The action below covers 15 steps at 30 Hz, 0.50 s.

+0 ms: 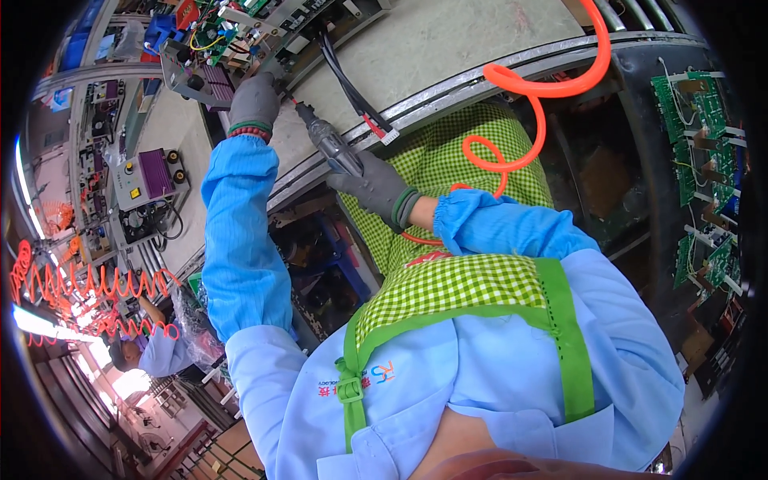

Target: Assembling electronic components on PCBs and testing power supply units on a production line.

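Note:
My right hand (374,188), in a grey glove, is wrapped round a dark pistol-shaped power screwdriver (332,146). The driver's bit points up and left toward an open metal chassis (188,72) at the upper left, which holds circuit boards and a purple part. At the near side of that chassis, close to the bit, is my left hand (254,102), gloved in grey too. Its fingers are curled, and what they pinch is too small to make out. Black cables (344,76) hang from the chassis, ending in a white connector (390,137) near the table edge.
A coiled orange air hose (538,112) loops across the right side. Another boxed unit with a purple side (152,178) stands at the left. Several green circuit boards (704,112) hang in the rack at the right. Another person (164,352) works at the lower left.

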### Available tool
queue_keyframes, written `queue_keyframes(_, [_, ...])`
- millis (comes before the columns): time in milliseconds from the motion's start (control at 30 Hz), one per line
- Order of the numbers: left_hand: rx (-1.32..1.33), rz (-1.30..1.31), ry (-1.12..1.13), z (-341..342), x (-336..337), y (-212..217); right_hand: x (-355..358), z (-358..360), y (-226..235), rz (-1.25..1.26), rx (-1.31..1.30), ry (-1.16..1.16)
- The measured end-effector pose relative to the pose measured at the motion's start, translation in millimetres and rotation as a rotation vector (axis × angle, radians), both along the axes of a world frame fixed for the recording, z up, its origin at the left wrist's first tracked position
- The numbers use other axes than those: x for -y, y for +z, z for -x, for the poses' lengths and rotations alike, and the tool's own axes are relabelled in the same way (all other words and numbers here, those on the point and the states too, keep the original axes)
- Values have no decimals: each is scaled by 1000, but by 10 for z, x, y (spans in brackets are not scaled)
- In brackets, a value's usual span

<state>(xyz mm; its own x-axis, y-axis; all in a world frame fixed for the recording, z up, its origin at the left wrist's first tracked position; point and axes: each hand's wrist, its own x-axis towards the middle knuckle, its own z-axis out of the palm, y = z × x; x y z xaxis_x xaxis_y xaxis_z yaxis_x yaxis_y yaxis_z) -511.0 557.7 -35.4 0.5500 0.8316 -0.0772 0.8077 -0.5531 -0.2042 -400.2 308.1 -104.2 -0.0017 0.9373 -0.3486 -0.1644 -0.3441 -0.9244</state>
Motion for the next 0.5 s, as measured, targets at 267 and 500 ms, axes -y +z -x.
queue_keyframes(267, [3,62,35,26,-30,-12,2,-109,-12,-3,3,32])
queue_keyframes(500, [64,-10,19,30,-27,-91,9,-147,212,116,-230,37])
